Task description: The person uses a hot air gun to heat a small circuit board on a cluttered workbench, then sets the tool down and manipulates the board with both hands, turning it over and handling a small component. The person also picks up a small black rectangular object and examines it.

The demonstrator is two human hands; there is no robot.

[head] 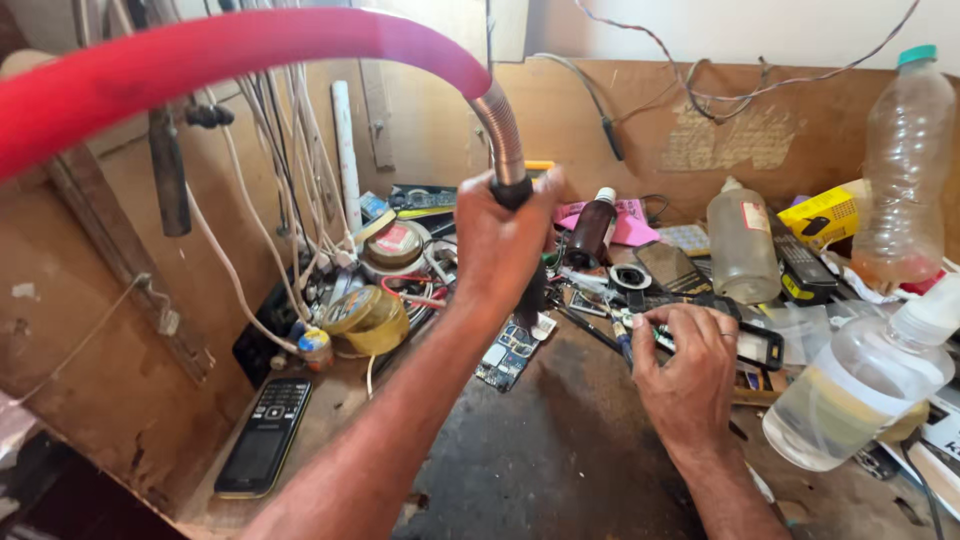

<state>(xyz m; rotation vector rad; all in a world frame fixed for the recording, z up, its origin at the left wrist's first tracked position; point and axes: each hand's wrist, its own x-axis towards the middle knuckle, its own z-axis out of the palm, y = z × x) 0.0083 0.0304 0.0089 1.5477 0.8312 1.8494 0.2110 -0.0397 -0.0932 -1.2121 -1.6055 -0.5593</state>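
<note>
The nozzle (528, 290) stood near the table's (560, 450) centre, the left hand (500, 245) closed round it; at its 3 o'clock the right hand (690, 365) pinched a small board (650, 335); at 8 o'clock lay a phone (263, 435); at 10 o'clock, tape (365, 320).

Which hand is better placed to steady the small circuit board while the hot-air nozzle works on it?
Right. The right hand already rests on the small circuit board, while the left hand grips the hot-air nozzle.
</note>
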